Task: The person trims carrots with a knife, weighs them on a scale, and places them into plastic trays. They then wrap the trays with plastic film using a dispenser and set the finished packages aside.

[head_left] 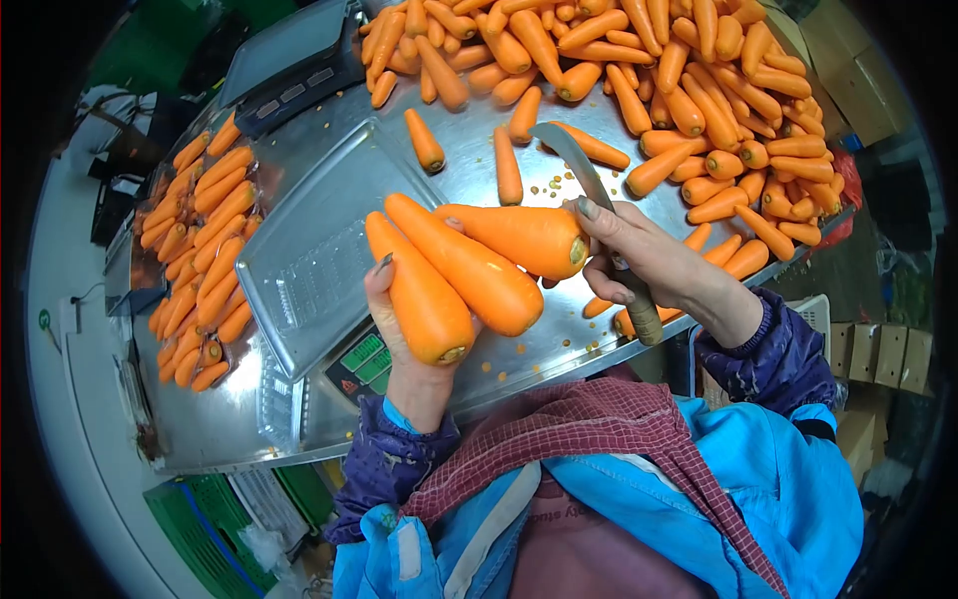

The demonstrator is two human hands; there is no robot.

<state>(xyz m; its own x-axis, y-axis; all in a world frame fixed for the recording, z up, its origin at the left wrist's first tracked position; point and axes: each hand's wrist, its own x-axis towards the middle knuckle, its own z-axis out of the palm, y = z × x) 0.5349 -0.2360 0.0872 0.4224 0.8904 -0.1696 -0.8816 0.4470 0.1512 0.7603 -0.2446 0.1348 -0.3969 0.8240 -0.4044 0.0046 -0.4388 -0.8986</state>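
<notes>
My left hand (411, 377) is closed round two large carrots, a near carrot (424, 304) and a middle carrot (477, 278), lying side by side above the table. A third carrot (514, 238) lies against them, and its stem end meets the fingers of my right hand (649, 250). Fingertips of my left hand show behind this third carrot. My right hand is also closed on a curved knife (581, 168), blade pointing away and wooden handle toward me. Below the carrots sits a clear plastic tray (274, 250), with a green-lit scale display (365, 363) beside it.
A big heap of loose carrots (699, 110) covers the far right of the metal table (449, 130). Packed carrots (205, 250) stand at the left. A dark scale (289, 70) is at the back. Green crates (205, 529) and cardboard boxes (878, 354) lie beyond the table edges.
</notes>
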